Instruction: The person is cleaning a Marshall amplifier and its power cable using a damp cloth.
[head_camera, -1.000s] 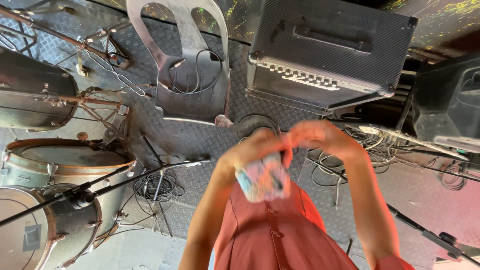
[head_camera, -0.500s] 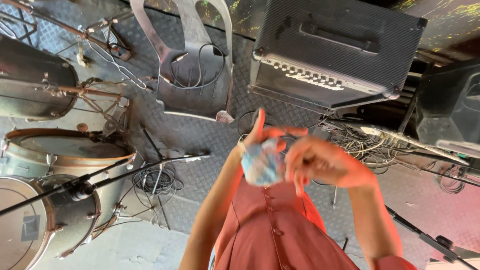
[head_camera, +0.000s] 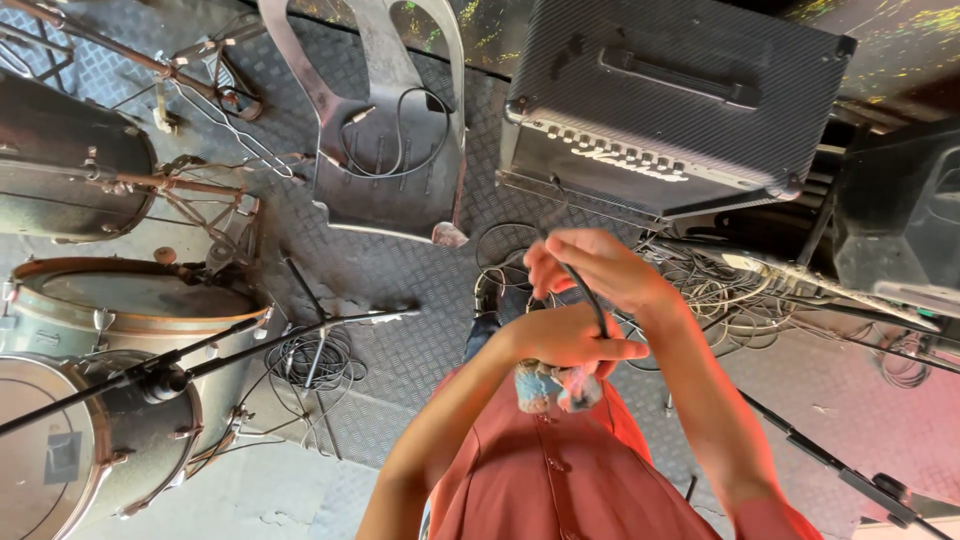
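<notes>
both hands closed: left hand (head_camera: 565, 345) grips a pale cloth (head_camera: 557, 385), right hand (head_camera: 590, 268) pinches a black cable (head_camera: 590, 300).

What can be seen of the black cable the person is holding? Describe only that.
The black cable is thin, round and looks rubber-coated. Only a short stretch shows: it runs from the right hand, pinched between its fingers, down in a slight curve to the left hand, which closes around it. Beyond the hands it is hidden. A pale blue cloth bunches under the left hand.
</notes>
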